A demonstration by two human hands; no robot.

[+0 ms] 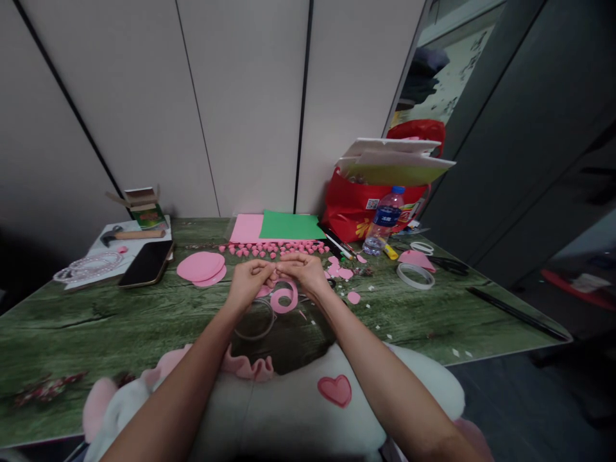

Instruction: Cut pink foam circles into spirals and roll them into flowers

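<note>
My left hand (246,282) and my right hand (308,274) meet over the middle of the table, fingertips pinched together. Between them they grip the end of a pink paper strip (276,303), which hangs below in a loose spiral. The bit right at the fingertips is mostly covered by my fingers. Just under my left forearm and wrist lies a roll of clear tape (254,336). Beyond my hands, many small pink rolled paper roses (260,250) sit in rows. Pink paper scraps (345,273) are scattered right of my right hand.
Pink paper discs (199,264), a phone (147,263), a hammer (139,235) and a bead string (91,266) are on the left. Green paper (291,226) lies at the back. Rightward stand a bottle (382,224) and red bag (344,205), near a tape roll (403,277) and scissors (452,264).
</note>
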